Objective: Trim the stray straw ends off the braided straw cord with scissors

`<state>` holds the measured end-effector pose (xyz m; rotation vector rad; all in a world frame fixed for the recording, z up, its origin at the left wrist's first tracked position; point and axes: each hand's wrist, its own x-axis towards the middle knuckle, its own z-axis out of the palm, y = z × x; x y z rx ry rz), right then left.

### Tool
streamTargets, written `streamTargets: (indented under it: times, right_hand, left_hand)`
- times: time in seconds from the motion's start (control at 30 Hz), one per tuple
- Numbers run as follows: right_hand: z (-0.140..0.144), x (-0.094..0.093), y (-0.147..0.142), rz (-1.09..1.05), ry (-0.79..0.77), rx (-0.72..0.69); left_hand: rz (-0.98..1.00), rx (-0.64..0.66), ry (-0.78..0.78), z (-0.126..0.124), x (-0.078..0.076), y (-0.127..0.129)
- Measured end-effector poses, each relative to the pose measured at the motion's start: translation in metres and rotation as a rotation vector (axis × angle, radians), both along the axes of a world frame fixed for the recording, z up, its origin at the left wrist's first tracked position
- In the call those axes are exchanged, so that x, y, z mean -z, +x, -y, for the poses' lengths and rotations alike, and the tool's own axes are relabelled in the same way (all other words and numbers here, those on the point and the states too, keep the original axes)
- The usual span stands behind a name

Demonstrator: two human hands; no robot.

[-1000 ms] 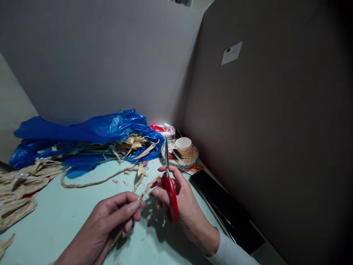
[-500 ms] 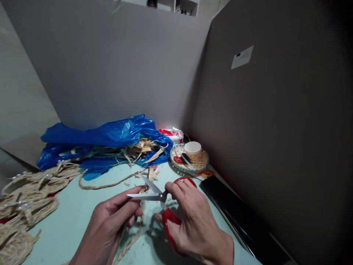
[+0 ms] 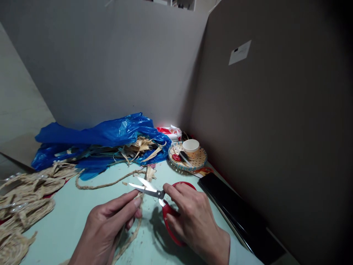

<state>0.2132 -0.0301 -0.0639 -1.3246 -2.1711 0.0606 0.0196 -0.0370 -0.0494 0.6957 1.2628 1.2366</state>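
Observation:
Between the thumb and fingers of my left hand point(image 3: 113, 217) is pinched a twisted straw cord point(image 3: 134, 235), which hangs down toward the table's near edge. My right hand point(image 3: 193, 213) grips red-handled scissors point(image 3: 158, 194) through their loops. Their blades are partly apart and point left, right by the cord just above my left fingertips. Whether the blades touch the cord I cannot tell. Another stretch of cord point(image 3: 107, 185) curves across the table beyond my left hand, and small straw scraps lie near it.
Woven straw pieces with beads point(image 3: 41, 180) lie at left. A blue plastic bag point(image 3: 110, 132) with dried husks point(image 3: 142, 147) is at the back. A woven tray point(image 3: 202, 162) bears a paper cup point(image 3: 191, 148). A long black object point(image 3: 234, 213) lies right, along the grey partition point(image 3: 270, 129).
The scissor blades have come closer together and tilted around the cord just above my left fingertips. The whole view has shifted slightly.

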Motion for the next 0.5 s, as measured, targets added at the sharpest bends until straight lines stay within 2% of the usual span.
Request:
streamTargets:
  times: [0.17, 0.27, 0.37, 0.43, 0.5]
  right_hand:
    - [-0.004, 0.006, 0.002, -0.034, 0.119, 0.035]
    - [-0.008, 0.005, 0.006, -0.157, 0.094, 0.035]
    - [-0.014, 0.001, 0.008, -0.443, -0.055, 0.041]
    - [-0.017, -0.003, 0.006, -0.72, -0.204, 0.034]
    - [-0.019, -0.008, 0.003, -1.02, -0.382, -0.036]
  left_hand:
    - [-0.019, 0.024, -0.028, 0.001, -0.001, -0.004]
    - [-0.037, 0.042, -0.006, 0.003, -0.004, -0.003]
    - [-0.081, 0.055, 0.038, 0.006, -0.005, -0.001]
    - [-0.131, 0.063, 0.083, 0.007, -0.005, -0.001]
    - [-0.19, 0.075, 0.129, 0.008, -0.003, -0.002]
